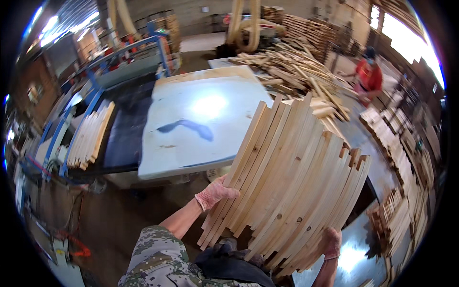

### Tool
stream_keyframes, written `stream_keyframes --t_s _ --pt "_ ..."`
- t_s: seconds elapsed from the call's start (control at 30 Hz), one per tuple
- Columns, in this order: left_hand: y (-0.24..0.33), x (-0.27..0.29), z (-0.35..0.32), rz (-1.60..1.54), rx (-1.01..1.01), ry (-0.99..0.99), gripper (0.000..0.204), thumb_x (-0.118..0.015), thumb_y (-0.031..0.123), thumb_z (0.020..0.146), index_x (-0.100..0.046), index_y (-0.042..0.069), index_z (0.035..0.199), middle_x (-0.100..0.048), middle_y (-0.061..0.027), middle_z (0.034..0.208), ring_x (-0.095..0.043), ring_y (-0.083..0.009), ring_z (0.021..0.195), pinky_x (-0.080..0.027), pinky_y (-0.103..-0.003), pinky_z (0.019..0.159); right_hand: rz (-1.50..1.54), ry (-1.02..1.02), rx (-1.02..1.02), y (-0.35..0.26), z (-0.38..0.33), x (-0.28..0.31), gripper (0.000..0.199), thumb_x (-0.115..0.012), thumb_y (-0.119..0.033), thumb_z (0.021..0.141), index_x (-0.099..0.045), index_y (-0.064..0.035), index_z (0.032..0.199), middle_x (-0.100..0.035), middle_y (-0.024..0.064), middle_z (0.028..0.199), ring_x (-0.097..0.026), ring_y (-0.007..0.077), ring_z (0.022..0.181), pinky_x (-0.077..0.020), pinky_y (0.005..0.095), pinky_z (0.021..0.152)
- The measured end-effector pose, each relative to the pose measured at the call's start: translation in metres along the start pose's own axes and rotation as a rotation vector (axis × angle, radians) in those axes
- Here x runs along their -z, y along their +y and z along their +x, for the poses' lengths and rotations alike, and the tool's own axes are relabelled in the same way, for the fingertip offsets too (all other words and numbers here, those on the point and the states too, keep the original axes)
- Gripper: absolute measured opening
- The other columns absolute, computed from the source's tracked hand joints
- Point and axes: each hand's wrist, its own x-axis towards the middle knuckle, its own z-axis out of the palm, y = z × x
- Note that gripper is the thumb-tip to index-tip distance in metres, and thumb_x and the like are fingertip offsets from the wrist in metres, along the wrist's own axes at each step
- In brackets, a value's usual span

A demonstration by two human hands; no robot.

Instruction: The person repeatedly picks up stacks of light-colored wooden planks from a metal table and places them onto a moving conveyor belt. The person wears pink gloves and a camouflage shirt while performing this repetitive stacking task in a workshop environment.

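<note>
Between my two hands I hold a wide bundle of pale wooden strips (pixel 282 177), pressed side by side with uneven ends. My left hand (pixel 217 193), in a pinkish knit glove, clamps the bundle's left edge with the thumb over the top. On the lower right edge my right hand (pixel 331 243), gloved alike, grips the outer strips; its fingers are partly hidden beneath them. The bundle is tilted, its lower ends close to my body. Just beyond its left edge lies a shiny pale tabletop (pixel 191 153).
A smaller row of strips (pixel 91 136) lies on a dark conveyor belt (pixel 126 129) inside a blue machine frame (pixel 160 52). Loose boards (pixel 296 67) are heaped at the back. Stacked strips (pixel 397 138) line the right side. A person in red (pixel 368 79) stands at the far right.
</note>
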Motion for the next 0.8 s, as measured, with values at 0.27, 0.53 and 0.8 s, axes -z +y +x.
stream_keyframes --t_s 0.27,0.53,0.8 --pt "0.053 0.178 -0.071 -0.195 0.061 0.315 0.08 -0.095 0.024 0.081 -0.06 0.006 0.15 -0.073 -0.0081 0.132 -0.071 -0.0222 0.117 -0.06 -0.041 0.1 -0.138 -0.311 -0.195 0.008 0.124 -0.239 0.065 -0.079 -0.019 0.073 -0.065 0.009 0.13 -0.073 0.0124 0.113 -0.072 0.0267 0.103 -0.057 0.0389 0.095" --pt "0.072 0.3 -0.089 -0.175 0.163 0.654 0.058 -0.092 0.028 0.085 -0.071 0.001 0.131 -0.079 -0.0128 0.114 -0.077 -0.0248 0.098 -0.064 -0.042 0.091 -0.403 -0.453 -0.391 0.055 0.216 -0.406 0.051 -0.073 -0.004 0.083 -0.067 0.0078 0.133 -0.076 0.0141 0.107 -0.076 0.0256 0.094 -0.0632 0.0396 0.09" --pt "0.098 0.383 -0.039 -0.08 0.23 0.791 0.08 -0.068 0.06 0.103 -0.049 0.006 0.159 -0.064 -0.012 0.149 -0.065 -0.0211 0.13 -0.055 -0.04 0.109 -0.341 -0.476 -0.413 0.079 0.295 -0.488 0.065 -0.076 -0.004 0.089 -0.051 0.0047 0.148 -0.074 0.0144 0.111 -0.075 0.0251 0.095 -0.0647 0.0414 0.091"
